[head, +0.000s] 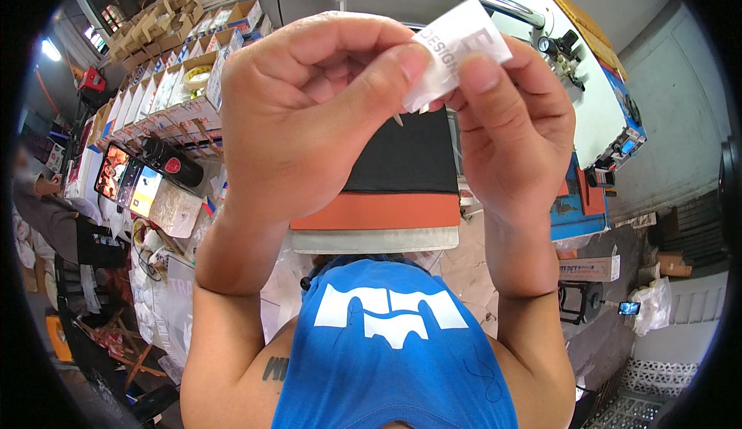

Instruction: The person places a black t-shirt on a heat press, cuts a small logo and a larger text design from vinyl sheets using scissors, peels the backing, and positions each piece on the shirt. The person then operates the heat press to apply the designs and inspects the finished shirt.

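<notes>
A small white piece of film or paper [446,72] with printed grey letters is held up close to the camera. My left hand [295,133] pinches its left side between thumb and fingers. On the opposite side, my right hand [516,122] grips it with the thumb pressed on the face. Below both hands lies a black pad [406,156], partly hidden by my left hand. An orange sheet [382,211] shows under the pad's near edge, above a pale grey board edge [377,240].
At left, cardboard boxes [174,116] hold white packets and a tape roll [198,77]. A black bottle [174,162] stands beside a lit phone [127,180]. A white machine [556,81] with a pressure gauge [545,44] is at right. Another person [43,214] is at far left.
</notes>
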`<state>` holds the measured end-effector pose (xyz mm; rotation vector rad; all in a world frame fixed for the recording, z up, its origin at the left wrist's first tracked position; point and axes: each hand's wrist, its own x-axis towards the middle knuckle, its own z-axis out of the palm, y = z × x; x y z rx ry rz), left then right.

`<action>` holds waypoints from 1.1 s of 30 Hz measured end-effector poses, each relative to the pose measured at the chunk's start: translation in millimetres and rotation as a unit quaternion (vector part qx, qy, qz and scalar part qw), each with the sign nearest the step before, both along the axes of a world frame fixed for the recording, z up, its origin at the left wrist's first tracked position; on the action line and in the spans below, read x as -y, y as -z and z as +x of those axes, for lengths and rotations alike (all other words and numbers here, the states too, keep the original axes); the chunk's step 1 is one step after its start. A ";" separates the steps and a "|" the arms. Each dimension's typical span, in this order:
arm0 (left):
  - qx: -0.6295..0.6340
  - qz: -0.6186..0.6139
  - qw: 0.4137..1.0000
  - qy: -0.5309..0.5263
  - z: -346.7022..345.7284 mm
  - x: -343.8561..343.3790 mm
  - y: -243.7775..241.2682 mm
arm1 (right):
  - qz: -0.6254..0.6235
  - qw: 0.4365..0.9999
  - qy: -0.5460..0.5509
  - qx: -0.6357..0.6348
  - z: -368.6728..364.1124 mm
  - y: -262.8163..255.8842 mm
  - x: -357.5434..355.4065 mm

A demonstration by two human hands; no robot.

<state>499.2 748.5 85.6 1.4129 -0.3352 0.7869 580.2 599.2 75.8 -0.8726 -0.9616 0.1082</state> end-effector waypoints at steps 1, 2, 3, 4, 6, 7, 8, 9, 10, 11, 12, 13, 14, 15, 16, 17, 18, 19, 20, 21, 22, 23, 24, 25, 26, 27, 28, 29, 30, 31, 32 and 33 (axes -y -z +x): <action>0.001 -0.003 1.000 -0.006 0.5 -0.1 1.0 | -0.003 1.000 0.003 -0.006 1.1 0.8 -0.3; 0.002 -0.007 1.000 -0.012 0.9 -0.1 1.9 | -0.006 1.000 0.006 -0.013 2.2 1.7 -0.8; 0.005 -0.010 1.000 -0.015 2.5 -0.2 2.4 | -0.007 1.000 0.019 -0.013 3.6 3.2 -1.1; -0.002 -0.001 1.000 -0.031 2.8 -0.3 3.0 | -0.005 0.999 0.032 -0.013 3.7 3.1 -1.9; -0.015 0.016 0.998 -0.065 1.8 -1.0 4.6 | 0.005 0.998 0.056 -0.016 3.1 2.2 -5.7; -0.005 0.006 0.999 -0.054 2.4 -1.7 5.8 | 0.012 0.997 0.067 -0.018 2.9 1.3 -6.9; 0.005 -0.004 0.999 -0.042 3.4 -2.5 7.7 | 0.002 0.997 0.071 -0.011 6.0 1.2 -6.0; 0.014 -0.015 0.999 -0.031 4.6 -2.6 9.9 | -0.009 0.997 0.076 -0.003 11.0 1.9 -4.6; 0.017 -0.012 0.999 -0.037 7.5 -2.2 11.9 | -0.020 0.997 0.080 0.004 14.3 1.7 -3.8; 0.019 -0.008 0.999 -0.043 12.2 -1.6 13.8 | -0.031 0.995 0.089 -0.021 15.0 0.6 -4.2; 0.021 -0.004 0.998 -0.053 15.3 -2.8 15.7 | -0.041 0.994 0.094 -0.048 14.7 -0.1 -7.4; 0.020 -0.023 0.998 -0.053 18.3 -4.9 17.8 | -0.051 0.991 0.098 -0.074 13.9 -0.6 -10.6; 0.019 -0.042 0.998 -0.052 21.3 -7.2 20.0 | -0.064 0.990 0.106 -0.073 11.2 2.1 -13.1; 0.020 -0.062 0.997 -0.051 24.9 -8.7 21.3 | -0.078 0.988 0.114 -0.071 8.0 7.5 -14.3; 0.022 -0.069 0.996 -0.061 28.0 -8.6 22.7 | -0.092 0.986 0.122 -0.068 5.3 12.9 -14.5; 0.023 -0.076 0.994 -0.071 31.4 -7.9 23.7 | -0.123 0.985 0.104 -0.067 3.7 17.2 -14.1; 0.021 -0.083 0.993 -0.077 33.9 -6.8 25.9 | -0.139 0.981 0.121 -0.064 -1.1 20.4 -16.7; 0.019 -0.069 0.993 -0.090 35.9 -7.5 27.7 | -0.155 0.976 0.137 -0.061 -4.5 22.8 -21.4; 0.017 -0.055 0.993 -0.104 37.8 -9.1 29.2 | -0.158 0.976 0.134 -0.059 -2.6 24.7 -24.0; 0.011 -0.041 0.992 -0.117 38.0 -8.8 31.4 | -0.163 0.976 0.131 -0.060 -0.9 27.7 -25.2; 0.015 -0.047 0.992 -0.112 39.2 -8.4 32.7 | -0.168 0.976 0.129 -0.061 1.7 30.0 -26.7; 0.019 -0.053 0.993 -0.107 41.2 -8.7 33.4 | -0.167 0.974 0.146 -0.047 4.8 31.8 -28.8; 0.015 -0.064 0.992 -0.104 40.8 -7.5 40.3 | -0.174 0.971 0.161 -0.040 5.9 39.0 -29.4; 0.011 -0.064 0.992 -0.107 41.7 -6.4 44.0 | -0.181 0.967 0.175 -0.033 8.4 45.5 -30.2; 0.007 -0.064 0.992 -0.109 44.4 -5.4 44.4 | -0.170 0.970 0.171 -0.034 12.6 47.4 -31.4; -0.004 -0.069 0.992 -0.110 47.1 -2.8 49.3 | -0.186 0.967 0.169 -0.042 16.0 49.8 -29.0; 0.004 -0.085 0.992 -0.090 49.7 -3.9 56.3 | -0.196 0.966 0.160 -0.050 19.9 53.0 -29.1; -0.019 -0.112 0.991 -0.066 47.8 -3.5 67.4 | -0.206 0.965 0.151 -0.058 23.0 58.4 -27.2; -0.037 -0.138 0.989 -0.043 47.4 -5.1 76.6 | -0.208 0.966 0.145 -0.055 26.4 65.8 -23.9; -0.051 -0.164 0.985 -0.019 47.8 -7.6 86.6 | -0.241 0.964 0.102 -0.048 31.6 76.5 -13.2; -0.110 -0.184 0.977 0.024 41.6 -8.1 107.0 | -0.210 0.974 0.033 -0.077 34.2 95.3 -6.9; -0.176 -0.214 0.957 0.086 34.7 -3.3 127.2 | -0.177 0.978 -0.028 -0.107 37.3 116.3 3.1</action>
